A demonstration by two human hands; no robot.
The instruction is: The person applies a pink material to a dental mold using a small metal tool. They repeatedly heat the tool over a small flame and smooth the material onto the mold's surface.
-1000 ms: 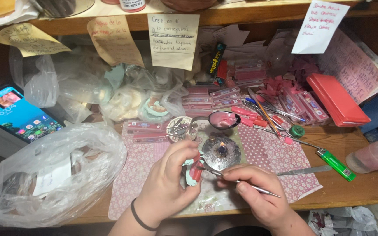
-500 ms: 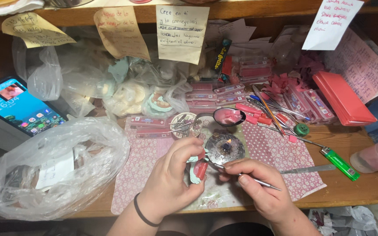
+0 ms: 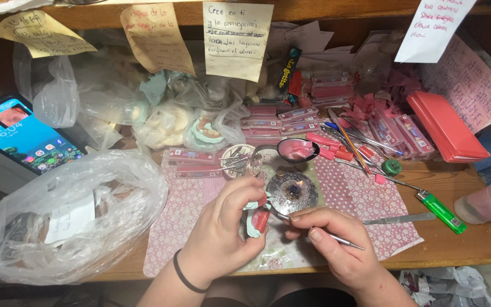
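Seen from the head camera, the left hand (image 3: 223,227) is curled shut around a small pale-green and pink dental model (image 3: 255,219), thumb and fingers pinching it just above the patterned pink mat (image 3: 365,210) at the front of the wooden desk (image 3: 461,241). The right hand (image 3: 336,247) is closed in a pen grip on a thin metal tool (image 3: 313,228), whose tip touches the model at its pink part. Just beyond both hands sits a round metal dish (image 3: 292,192) with a small flame at its middle, and behind it a spoon (image 3: 296,150) holding pink material. To the right lie a green lighter (image 3: 441,211), a flat metal blade (image 3: 399,218) and a pale pink bottle (image 3: 487,202). A crumpled clear plastic bag (image 3: 69,216) fills the left, with a lit phone (image 3: 24,139) propped behind it. Handwritten paper notes (image 3: 237,40) hang from the shelf above 2 stacks of pink wax sticks (image 3: 288,119)
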